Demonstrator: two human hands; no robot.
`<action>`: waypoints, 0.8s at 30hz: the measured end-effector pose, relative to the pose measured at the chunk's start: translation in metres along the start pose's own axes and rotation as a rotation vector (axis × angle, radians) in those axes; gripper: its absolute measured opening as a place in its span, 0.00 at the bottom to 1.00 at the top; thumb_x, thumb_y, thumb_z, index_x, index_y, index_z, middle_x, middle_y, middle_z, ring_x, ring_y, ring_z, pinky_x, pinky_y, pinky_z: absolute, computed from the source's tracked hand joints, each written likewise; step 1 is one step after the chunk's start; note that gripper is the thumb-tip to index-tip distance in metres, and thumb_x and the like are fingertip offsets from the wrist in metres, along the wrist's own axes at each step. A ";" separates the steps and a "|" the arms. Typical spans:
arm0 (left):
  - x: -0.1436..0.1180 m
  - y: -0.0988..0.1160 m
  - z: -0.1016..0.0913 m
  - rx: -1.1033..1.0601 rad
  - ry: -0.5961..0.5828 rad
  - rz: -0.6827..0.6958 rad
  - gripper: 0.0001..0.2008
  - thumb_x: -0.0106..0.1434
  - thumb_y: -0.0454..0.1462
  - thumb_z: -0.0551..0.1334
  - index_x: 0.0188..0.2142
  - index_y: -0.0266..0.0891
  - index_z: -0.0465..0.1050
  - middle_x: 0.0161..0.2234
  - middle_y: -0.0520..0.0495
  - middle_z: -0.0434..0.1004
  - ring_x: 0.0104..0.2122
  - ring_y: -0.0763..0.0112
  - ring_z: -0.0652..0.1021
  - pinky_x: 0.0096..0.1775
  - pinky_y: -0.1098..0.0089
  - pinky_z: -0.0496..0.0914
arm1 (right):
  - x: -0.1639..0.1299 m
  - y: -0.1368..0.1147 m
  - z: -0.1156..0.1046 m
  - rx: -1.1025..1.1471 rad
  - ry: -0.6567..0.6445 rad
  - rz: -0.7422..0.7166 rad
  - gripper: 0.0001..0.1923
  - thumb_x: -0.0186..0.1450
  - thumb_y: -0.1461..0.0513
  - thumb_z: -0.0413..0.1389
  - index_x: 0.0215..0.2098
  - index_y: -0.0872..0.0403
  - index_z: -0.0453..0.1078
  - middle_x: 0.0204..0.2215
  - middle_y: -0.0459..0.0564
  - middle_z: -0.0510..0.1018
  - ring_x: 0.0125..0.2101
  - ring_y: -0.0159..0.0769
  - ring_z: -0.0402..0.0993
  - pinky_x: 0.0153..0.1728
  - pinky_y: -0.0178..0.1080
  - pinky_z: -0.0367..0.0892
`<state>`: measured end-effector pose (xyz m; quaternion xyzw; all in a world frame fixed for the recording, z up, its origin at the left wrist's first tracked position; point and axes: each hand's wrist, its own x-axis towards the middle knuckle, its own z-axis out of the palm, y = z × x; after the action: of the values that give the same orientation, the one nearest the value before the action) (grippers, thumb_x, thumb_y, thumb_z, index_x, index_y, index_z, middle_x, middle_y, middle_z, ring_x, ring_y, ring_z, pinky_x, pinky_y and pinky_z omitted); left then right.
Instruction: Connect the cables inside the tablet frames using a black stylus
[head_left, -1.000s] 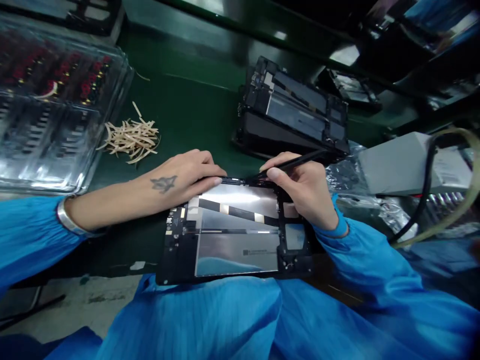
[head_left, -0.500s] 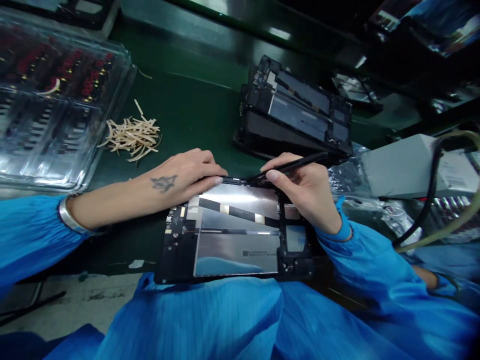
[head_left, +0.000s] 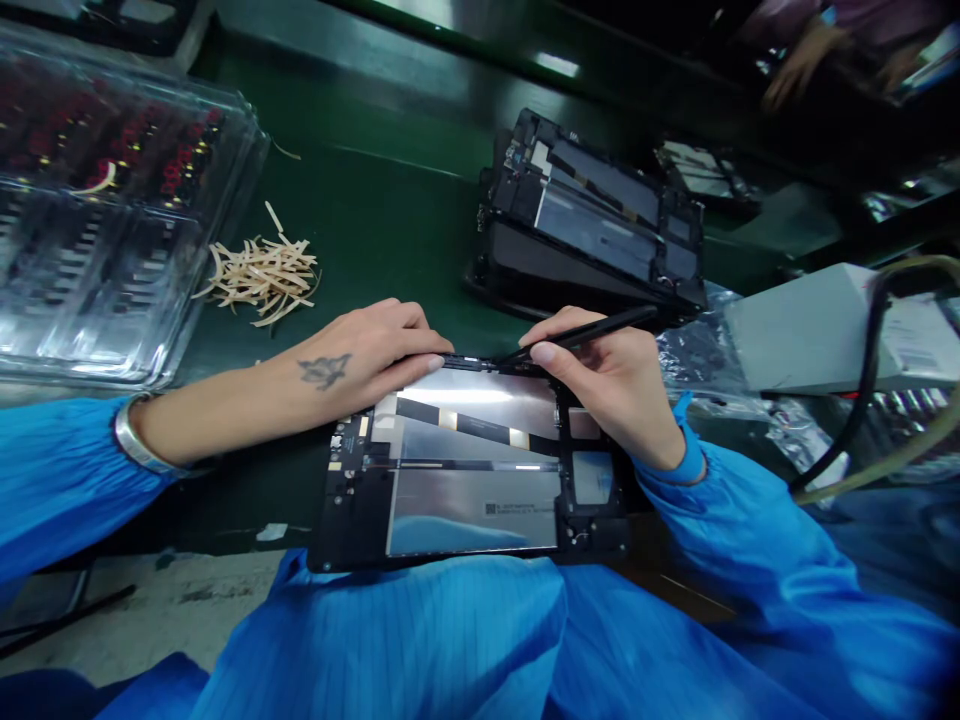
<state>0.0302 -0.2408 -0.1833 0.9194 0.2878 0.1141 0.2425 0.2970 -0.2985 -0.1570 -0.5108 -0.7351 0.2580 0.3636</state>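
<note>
An open tablet frame [head_left: 465, 490] with silver panels and black borders lies at the near edge of the green bench, partly over my lap. My left hand [head_left: 360, 350] rests on its far left corner, fingertips pressing a thin black strip [head_left: 461, 362] along the far edge. My right hand [head_left: 615, 385] grips a slim black tool [head_left: 592, 328] like a pen, its tip touching that same edge by the strip. Both sleeves are blue.
A stack of similar black tablet frames [head_left: 592, 225] sits beyond my right hand. Clear plastic trays [head_left: 112, 200] with small red and black parts stand at the left, next to a pile of tan strips [head_left: 262, 275]. A grey box [head_left: 810, 325] and cables [head_left: 870, 400] lie at the right.
Nothing has visibly moved on the bench; both hands hold the same pose. Only the view shifts slightly.
</note>
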 end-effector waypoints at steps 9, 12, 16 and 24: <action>-0.001 -0.002 0.001 0.013 0.004 0.003 0.20 0.76 0.45 0.49 0.56 0.42 0.75 0.45 0.44 0.73 0.45 0.64 0.74 0.45 0.69 0.66 | 0.002 0.001 -0.001 0.028 -0.026 0.014 0.07 0.68 0.57 0.61 0.35 0.51 0.78 0.34 0.46 0.81 0.33 0.33 0.77 0.30 0.34 0.74; -0.001 -0.002 0.001 0.011 0.014 0.011 0.20 0.76 0.44 0.50 0.56 0.41 0.75 0.45 0.44 0.73 0.45 0.64 0.74 0.45 0.69 0.65 | 0.003 0.002 -0.001 0.062 -0.011 0.036 0.07 0.68 0.57 0.62 0.35 0.51 0.78 0.33 0.46 0.80 0.32 0.32 0.77 0.29 0.33 0.73; 0.000 0.000 0.000 0.004 -0.002 -0.015 0.20 0.76 0.43 0.50 0.56 0.41 0.75 0.45 0.44 0.73 0.45 0.63 0.74 0.46 0.69 0.65 | 0.003 0.003 -0.001 0.121 0.033 0.073 0.07 0.67 0.56 0.62 0.34 0.50 0.78 0.31 0.45 0.80 0.31 0.32 0.77 0.28 0.33 0.73; -0.001 -0.001 -0.001 0.012 0.002 -0.001 0.20 0.76 0.43 0.50 0.56 0.41 0.75 0.45 0.44 0.74 0.45 0.64 0.74 0.45 0.68 0.65 | 0.002 0.006 0.000 0.149 0.028 0.101 0.08 0.66 0.55 0.63 0.34 0.51 0.79 0.31 0.46 0.80 0.30 0.31 0.77 0.27 0.33 0.74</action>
<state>0.0288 -0.2407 -0.1831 0.9205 0.2894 0.1134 0.2369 0.2997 -0.2941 -0.1611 -0.5225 -0.6819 0.3227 0.3973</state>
